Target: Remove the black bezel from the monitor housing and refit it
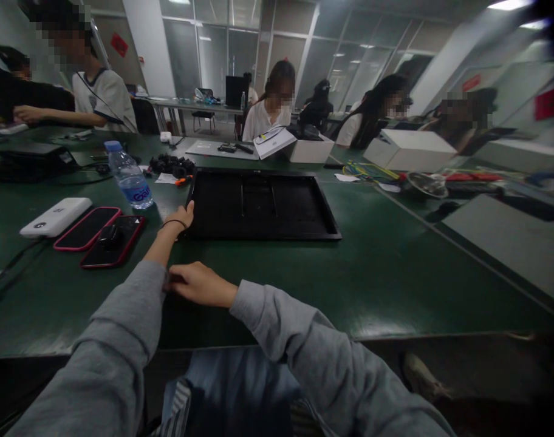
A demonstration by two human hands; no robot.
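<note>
My left hand (182,216) reaches forward to the near left corner of a black flat tray-like panel (263,205) lying on the green table (395,273); its fingers curl over the panel's edge. My right hand (200,284) crosses over to my left forearm and pinches the cuff of the grey sleeve (135,303), which is pushed up past the wrist. A thin black band circles my left wrist.
Two phones in red cases (101,237), a white power bank (56,216) and a water bottle (129,176) lie left of the panel. Small black parts (172,164), white boxes (409,150) and cables sit farther back. Several people sit around the table.
</note>
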